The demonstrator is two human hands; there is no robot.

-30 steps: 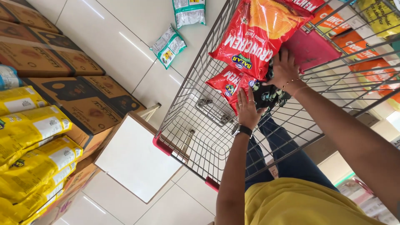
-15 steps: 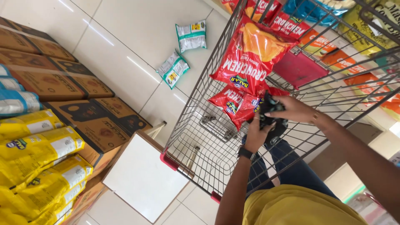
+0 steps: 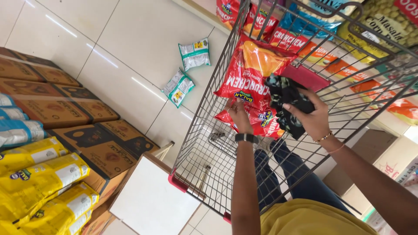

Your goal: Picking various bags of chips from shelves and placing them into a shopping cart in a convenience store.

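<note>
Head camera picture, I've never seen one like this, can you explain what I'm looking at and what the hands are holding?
The camera sits on a person's head and looks down, so the scene appears tilted. Both arms belong to that person, reaching into a wire shopping cart. The left hand, with a dark watch on its wrist, touches red snack bags inside the cart. The right hand grips a dark patterned pouch. Two green-and-white packets lie on the tiled floor. Brown cartons and yellow sacks are stacked on the left.

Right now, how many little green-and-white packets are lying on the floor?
2. One green-and-white packet lies farther up the floor tiles; the second packet lies just below it, close to the cart. The cart may hide more.
</note>
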